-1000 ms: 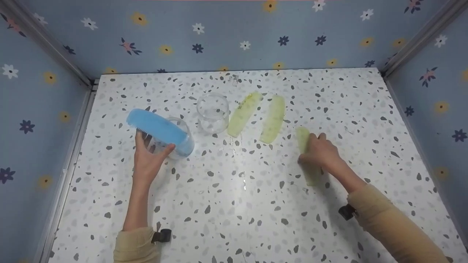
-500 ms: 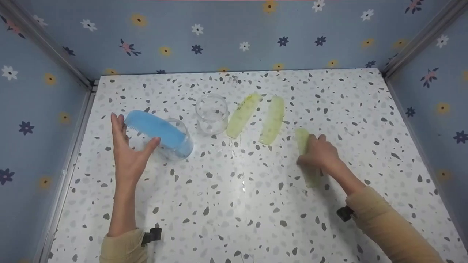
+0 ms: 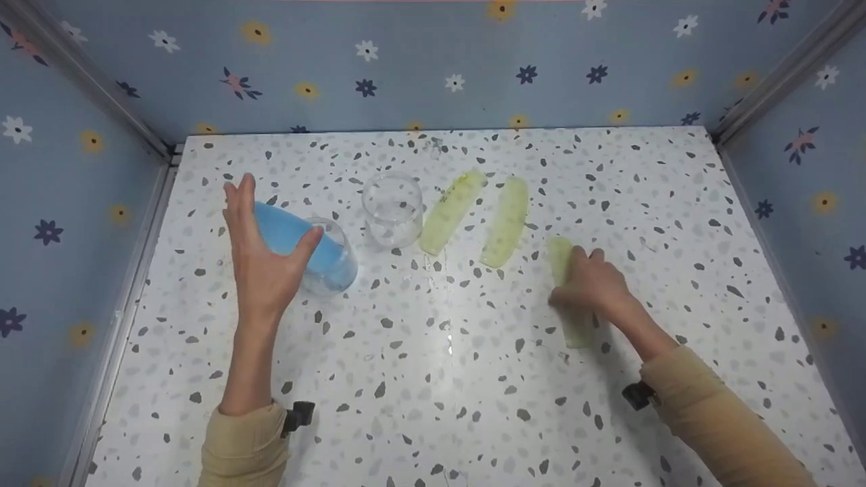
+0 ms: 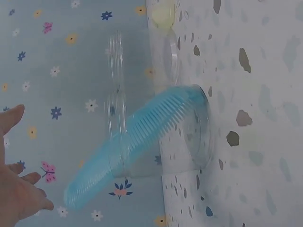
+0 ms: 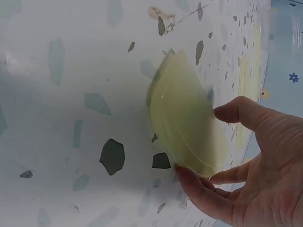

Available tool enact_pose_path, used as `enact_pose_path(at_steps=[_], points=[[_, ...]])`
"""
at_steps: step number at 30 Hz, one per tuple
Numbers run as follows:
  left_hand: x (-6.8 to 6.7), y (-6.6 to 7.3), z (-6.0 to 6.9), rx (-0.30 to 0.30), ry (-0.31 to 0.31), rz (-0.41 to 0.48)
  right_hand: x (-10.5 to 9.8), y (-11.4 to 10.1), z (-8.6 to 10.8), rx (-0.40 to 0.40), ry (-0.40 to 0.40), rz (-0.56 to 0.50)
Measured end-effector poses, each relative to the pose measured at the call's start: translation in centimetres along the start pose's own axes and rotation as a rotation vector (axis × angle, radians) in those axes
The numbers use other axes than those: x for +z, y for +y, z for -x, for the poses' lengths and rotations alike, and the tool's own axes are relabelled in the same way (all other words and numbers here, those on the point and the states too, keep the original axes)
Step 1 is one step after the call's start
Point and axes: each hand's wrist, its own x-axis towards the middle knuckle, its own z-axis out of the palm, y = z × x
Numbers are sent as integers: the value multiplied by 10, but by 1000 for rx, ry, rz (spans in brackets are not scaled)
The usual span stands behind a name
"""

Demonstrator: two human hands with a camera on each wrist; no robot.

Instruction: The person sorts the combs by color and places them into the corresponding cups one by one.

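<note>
A blue comb (image 3: 287, 233) leans at a slant inside a clear cup (image 3: 351, 262), its upper end sticking out past the rim. My left hand (image 3: 264, 270) hovers beside it with fingers extended and thumb spread; the left wrist view shows a gap between the fingers and the comb (image 4: 137, 135). On the right, my right hand (image 3: 595, 281) holds a pale green comb (image 3: 560, 257) between thumb and fingers. That comb (image 5: 184, 113) lies on or just over the speckled tabletop, its middle partly covered by the hand in the head view.
A second clear cup (image 3: 392, 216) stands behind and to the right of the first. Two more pale green combs, one speckled (image 3: 450, 216) and one plainer (image 3: 506, 223), lie beside it. Flowered panels (image 3: 433, 61) enclose the white speckled table (image 3: 406, 406).
My left hand has let go of the blue comb, drawn back left, then swung forward and right beside it. The comb stays in the cup. My right hand keeps its hold, nearly still.
</note>
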Motion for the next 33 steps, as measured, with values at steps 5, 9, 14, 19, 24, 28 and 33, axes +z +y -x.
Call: enact_pose_path(at_steps=[5, 9, 14, 19, 24, 28, 33], points=[[21, 11, -6, 10, -79, 6, -2, 1, 1, -5, -13, 0], [37, 14, -10, 39, -123, 11, -3, 2, 1, -12, -13, 9], [57, 15, -15, 48, -174, 13, -3, 2, 1, -14, -7, 9], [74, 13, -17, -8, -235, 23, -5, 0, 0, -8, -10, 4], [90, 6, -19, -90, -265, 44, -5, 0, -1, -8, -14, 4], [101, -1, -19, -150, -285, 42, -4, 0, -2, -4, -24, 6], [111, -7, -19, -168, -287, 35, -3, 0, -2, -3, -19, 6]])
